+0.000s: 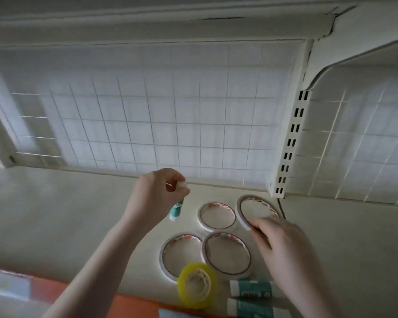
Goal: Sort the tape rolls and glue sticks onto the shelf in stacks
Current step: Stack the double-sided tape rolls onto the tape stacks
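Observation:
My left hand [157, 195] holds a teal and white glue stick [177, 210] upright, its lower end near the white shelf [55, 214]. My right hand [283, 246] grips the near edge of a thin white tape roll [246, 216], tilted up at the back right. Three more thin tape rolls lie flat: one behind [217, 228], one front left [164, 258], one front middle [226, 275]. A yellow tape roll [197, 285] stands on edge at the shelf front. Two glue sticks [251, 289] [246, 309] lie on their sides at the front right, partly under my right forearm.
A white wire grid [159, 125] backs the shelf. A slotted upright post [290, 143] stands at the back right, with another shelf bay beyond it. An orange strip [129, 306] runs along the shelf's front edge. The left part of the shelf is bare.

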{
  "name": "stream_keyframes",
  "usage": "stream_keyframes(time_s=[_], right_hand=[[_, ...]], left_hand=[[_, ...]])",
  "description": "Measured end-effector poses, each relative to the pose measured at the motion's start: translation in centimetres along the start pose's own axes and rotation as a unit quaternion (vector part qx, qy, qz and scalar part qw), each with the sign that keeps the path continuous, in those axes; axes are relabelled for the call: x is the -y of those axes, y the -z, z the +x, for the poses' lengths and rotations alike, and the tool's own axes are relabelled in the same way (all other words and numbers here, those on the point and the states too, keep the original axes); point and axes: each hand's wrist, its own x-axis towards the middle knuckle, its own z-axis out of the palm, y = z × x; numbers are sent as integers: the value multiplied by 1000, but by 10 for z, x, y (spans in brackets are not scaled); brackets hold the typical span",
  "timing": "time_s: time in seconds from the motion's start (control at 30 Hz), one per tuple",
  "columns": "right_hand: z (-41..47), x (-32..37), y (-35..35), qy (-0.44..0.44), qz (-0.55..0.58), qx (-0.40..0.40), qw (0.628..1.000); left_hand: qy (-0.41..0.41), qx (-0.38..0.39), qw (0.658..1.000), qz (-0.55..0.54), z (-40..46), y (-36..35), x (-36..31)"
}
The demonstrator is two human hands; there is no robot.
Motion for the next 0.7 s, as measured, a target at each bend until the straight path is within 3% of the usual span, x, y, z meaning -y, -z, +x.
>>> stream_keyframes(time_s=[0.33, 0.7], right_hand=[[38, 164, -72, 125, 64, -31, 990], [61, 442, -186, 159, 117, -22, 980]], left_hand=[[53, -120, 991, -19, -36, 141, 113], [78, -185, 980, 15, -60, 351, 309]])
